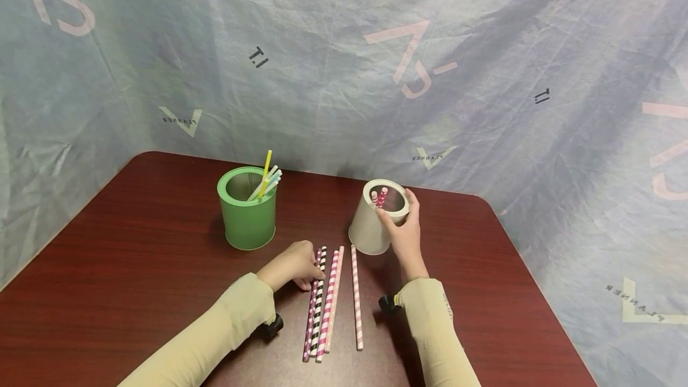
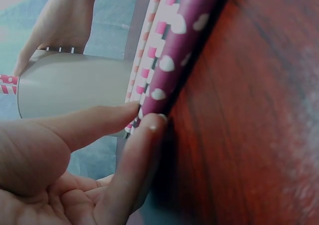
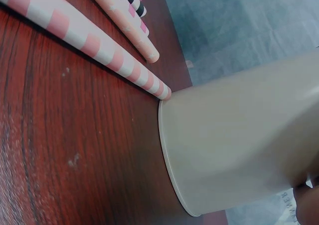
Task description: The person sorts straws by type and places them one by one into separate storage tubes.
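My left hand (image 1: 295, 264) pinches the far end of a purple straw with white hearts (image 2: 167, 63) between thumb and finger. Right beside it on the table lie a black-and-white striped straw (image 1: 316, 321), a magenta-striped straw (image 1: 324, 330) and a peach straw with stars (image 3: 127, 28). A pink-and-white striped straw (image 1: 357, 309) lies apart, its far end at the base of a white can (image 1: 368, 229). My right hand (image 1: 407, 236) grips this can near its rim, thumb in front and fingers on the right side. Two pink patterned straws (image 1: 382, 197) stand inside it.
A green can (image 1: 249, 223) stands at the back left, with several yellow, white and blue straws (image 1: 266, 181) leaning out of it. The dark red wooden table (image 1: 134, 255) ends at a printed grey cloth (image 1: 322, 76) behind and at both sides.
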`<state>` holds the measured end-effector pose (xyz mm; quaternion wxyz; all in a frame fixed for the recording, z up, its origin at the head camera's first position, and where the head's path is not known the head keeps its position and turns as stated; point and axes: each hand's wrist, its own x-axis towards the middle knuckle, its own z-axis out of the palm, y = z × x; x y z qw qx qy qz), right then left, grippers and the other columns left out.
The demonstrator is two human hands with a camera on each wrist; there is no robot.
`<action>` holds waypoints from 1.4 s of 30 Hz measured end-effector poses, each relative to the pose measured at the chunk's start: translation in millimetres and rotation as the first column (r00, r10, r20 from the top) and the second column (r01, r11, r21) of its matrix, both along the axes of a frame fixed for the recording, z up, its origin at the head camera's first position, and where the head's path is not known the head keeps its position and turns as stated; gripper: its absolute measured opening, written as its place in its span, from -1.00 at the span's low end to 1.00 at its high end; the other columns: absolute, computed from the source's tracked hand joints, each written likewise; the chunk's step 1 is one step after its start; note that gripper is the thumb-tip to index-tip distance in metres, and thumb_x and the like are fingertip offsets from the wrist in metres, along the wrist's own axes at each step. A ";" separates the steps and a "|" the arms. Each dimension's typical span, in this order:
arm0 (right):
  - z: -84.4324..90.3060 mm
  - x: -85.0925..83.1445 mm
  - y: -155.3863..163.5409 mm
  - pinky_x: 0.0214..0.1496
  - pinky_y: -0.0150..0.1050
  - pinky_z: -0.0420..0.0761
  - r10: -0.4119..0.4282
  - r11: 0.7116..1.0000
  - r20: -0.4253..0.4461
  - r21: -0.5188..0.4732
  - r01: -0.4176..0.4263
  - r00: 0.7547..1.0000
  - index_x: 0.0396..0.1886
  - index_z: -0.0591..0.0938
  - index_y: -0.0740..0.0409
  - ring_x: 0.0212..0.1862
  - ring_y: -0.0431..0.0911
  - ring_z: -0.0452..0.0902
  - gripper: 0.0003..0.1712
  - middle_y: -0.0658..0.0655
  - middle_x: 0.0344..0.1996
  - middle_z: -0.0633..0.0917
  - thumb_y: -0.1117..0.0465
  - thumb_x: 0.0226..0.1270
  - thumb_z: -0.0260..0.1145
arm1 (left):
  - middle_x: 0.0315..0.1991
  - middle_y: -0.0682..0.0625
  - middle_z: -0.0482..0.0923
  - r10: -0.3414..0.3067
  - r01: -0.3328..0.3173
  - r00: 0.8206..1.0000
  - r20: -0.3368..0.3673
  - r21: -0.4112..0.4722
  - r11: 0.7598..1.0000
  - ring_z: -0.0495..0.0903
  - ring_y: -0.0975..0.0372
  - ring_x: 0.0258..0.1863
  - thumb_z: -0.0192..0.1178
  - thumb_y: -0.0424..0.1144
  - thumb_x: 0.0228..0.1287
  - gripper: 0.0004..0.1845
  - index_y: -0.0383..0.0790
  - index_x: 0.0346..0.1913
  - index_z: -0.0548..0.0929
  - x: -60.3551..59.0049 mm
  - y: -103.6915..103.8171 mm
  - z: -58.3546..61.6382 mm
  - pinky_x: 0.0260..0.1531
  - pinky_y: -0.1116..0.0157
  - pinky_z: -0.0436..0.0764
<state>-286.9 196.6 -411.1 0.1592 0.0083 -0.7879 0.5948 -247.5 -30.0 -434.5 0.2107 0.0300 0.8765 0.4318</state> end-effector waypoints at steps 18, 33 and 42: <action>-0.4 0.4 -0.9 0.28 -0.08 0.34 0.001 1.000 0.015 -0.003 -0.001 1.000 0.50 0.10 -0.02 0.26 0.01 0.34 -0.05 0.21 0.42 0.29 0.13 0.22 0.41 | -0.85 0.00 0.45 0.024 -0.028 0.999 0.047 0.078 0.997 0.45 0.34 -0.87 0.37 -0.42 0.05 -0.70 -0.30 -0.69 0.48 2.8 -5.9 -3.1 -0.71 0.38 0.59; -4.1 -1.0 -1.5 0.21 -0.20 0.34 -0.007 1.000 -0.045 -0.028 0.006 0.999 0.48 0.14 0.06 0.29 0.12 0.34 -0.07 0.16 0.36 0.33 0.15 0.19 0.42 | -0.74 0.00 0.47 -0.001 -0.017 0.997 0.076 0.236 0.972 0.49 0.33 -0.76 0.11 -0.49 0.14 -0.76 -0.25 -0.63 0.42 1.9 -16.7 -5.6 -0.67 0.40 0.60; -2.5 -0.6 -1.9 0.26 -0.15 0.32 -0.009 1.000 -0.049 -0.025 0.008 0.999 0.47 0.15 0.05 0.29 0.09 0.33 -0.07 0.17 0.36 0.33 0.15 0.18 0.43 | -0.43 -0.11 0.57 0.064 -0.082 0.996 0.060 0.360 0.929 0.57 0.27 -0.59 0.09 -0.47 0.21 -0.85 -0.49 -0.20 0.41 -3.9 -28.9 -2.3 -0.54 0.32 0.68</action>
